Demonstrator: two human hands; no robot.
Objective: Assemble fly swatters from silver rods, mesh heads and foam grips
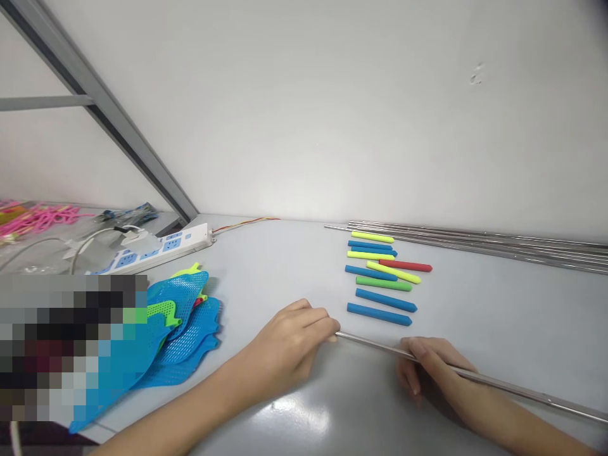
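Note:
A thin metal rod point(503, 382) runs from the middle of the table out past the right edge of view. My left hand point(294, 339) is closed at its left end, the fingers pinched around the tip and hiding it. Farther along, my right hand point(432, 367) grips the rod between thumb and fingers. Just beyond the rod lie several coloured pointed sticks: a blue one point(380, 314) nearest, then a green one point(384, 284), yellow ones point(393, 272) and a red one point(405, 265). To the left, blue perforated plastic fly swatter heads point(185, 342) are piled up.
More metal rods point(475, 243) lie along the wall at the back right. A white power strip point(161, 250) with plugs and cables sits at the back left, with pink plastic pieces point(42, 218) beyond it. A grey metal frame post point(118, 126) slants up there.

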